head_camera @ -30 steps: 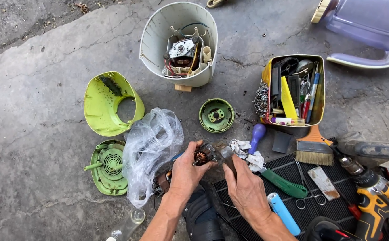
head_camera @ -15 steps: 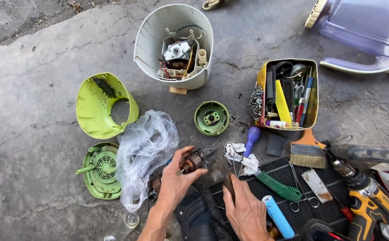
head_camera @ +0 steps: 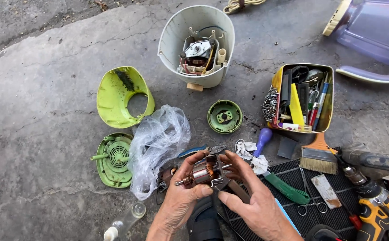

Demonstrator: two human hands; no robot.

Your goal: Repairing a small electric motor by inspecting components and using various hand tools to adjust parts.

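Motor core [head_camera: 202, 173], copper windings showing, sits low over the concrete where both our hands now meet; half a second ago the right was off it. Our left hand [head_camera: 183, 198] clasps it, our right hand [head_camera: 248, 196] pinches its end. The yellow box [head_camera: 302, 99] holds tools; the grey housing [head_camera: 197, 44] holds wiring.

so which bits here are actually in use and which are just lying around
In hand:
- motor core, held by left hand and right hand

Lying about:
- plastic bag
- green cover
- tool box
- paintbrush
- drill
- scissors
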